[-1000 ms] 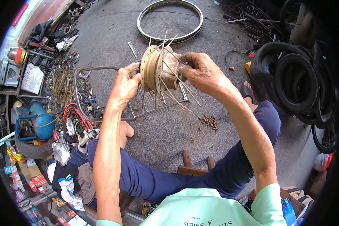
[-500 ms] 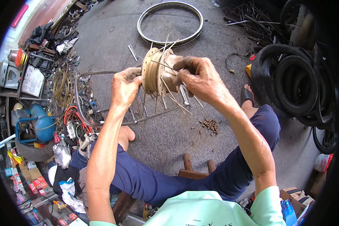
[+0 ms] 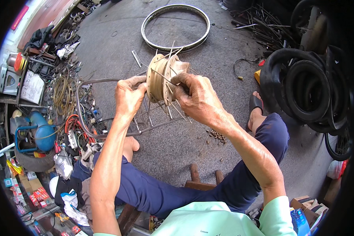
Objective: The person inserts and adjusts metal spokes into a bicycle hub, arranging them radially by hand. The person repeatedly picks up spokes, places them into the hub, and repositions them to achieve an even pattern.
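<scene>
A tan metal wheel hub (image 3: 156,84) with holed flanges is held up in front of me, thin spokes (image 3: 179,110) sticking out of it. My left hand (image 3: 130,93) grips the hub's left flange, thumb in front and fingers behind. Pinched at the right flange, the thumb and forefinger of my right hand (image 3: 192,91) close on a spoke that slants across the hub. Beneath the hub is a dark metal frame (image 3: 102,81) on the floor. A bare silver wheel rim (image 3: 143,31) lies farther off.
Small brass-coloured spoke nipples (image 3: 217,136) are heaped on the grey floor. Black tyres (image 3: 272,84) are stacked at the right. Cables (image 3: 62,91), a blue machine (image 3: 41,135) and boxes crowd the left. A wooden stool (image 3: 196,185) stands between my legs.
My right hand has shifted left and closer to the flange, bringing a spoke across the hub. My left hand keeps its grip, and the hub has moved slightly.
</scene>
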Demonstrator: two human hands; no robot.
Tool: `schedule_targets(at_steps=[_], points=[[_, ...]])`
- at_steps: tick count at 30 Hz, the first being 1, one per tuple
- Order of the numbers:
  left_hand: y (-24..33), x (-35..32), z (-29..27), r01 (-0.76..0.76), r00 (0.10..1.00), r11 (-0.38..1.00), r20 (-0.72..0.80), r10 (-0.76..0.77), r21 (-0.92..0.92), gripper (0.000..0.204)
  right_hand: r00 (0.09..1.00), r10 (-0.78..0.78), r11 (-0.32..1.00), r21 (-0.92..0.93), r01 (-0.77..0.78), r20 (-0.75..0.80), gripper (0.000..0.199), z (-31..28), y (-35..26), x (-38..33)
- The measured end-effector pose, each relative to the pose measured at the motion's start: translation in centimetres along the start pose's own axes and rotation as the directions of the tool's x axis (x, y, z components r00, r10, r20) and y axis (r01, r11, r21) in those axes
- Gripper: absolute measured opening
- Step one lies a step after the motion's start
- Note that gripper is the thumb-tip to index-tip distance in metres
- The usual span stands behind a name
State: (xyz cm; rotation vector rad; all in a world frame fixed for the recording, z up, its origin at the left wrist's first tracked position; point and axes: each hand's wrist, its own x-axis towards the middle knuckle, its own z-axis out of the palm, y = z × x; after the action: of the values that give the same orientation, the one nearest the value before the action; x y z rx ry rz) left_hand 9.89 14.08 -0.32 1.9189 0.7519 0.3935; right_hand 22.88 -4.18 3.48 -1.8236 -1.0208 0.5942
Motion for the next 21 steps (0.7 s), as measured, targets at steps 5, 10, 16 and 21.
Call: schedule_targets(at_steps=[5,10,16,21], points=[[-0.1,0.0,-0.2,-0.011,1.000,1.000,0.019,0.011,-0.008,0.028,0.999,-0.022,1.000,-0.015,0.021,-0.033,0.022,0.2,0.2,0.0],[0.2,-0.1,-0.2,0.002,1.000,1.000,0.019,-0.002,0.017,0.028,1.000,0.001,1.000,-0.028,-0.001,-0.010,0.023,0.1,-0.3,-0.2],[0.0,-0.2,-0.2,-0.018,1.000,1.000,0.023,0.018,0.014,0.028,0.999,-0.022,0.997,-0.073,0.019,-0.042,0.024,0.5,-0.1,-0.1],[0.3,-0.6,-0.2,-0.002,0.999,0.996,0.053,0.007,-0.091,0.030,0.982,0.045,0.989,-0.131,-0.071,-0.185,0.025,1.0,0.3,0.5]])
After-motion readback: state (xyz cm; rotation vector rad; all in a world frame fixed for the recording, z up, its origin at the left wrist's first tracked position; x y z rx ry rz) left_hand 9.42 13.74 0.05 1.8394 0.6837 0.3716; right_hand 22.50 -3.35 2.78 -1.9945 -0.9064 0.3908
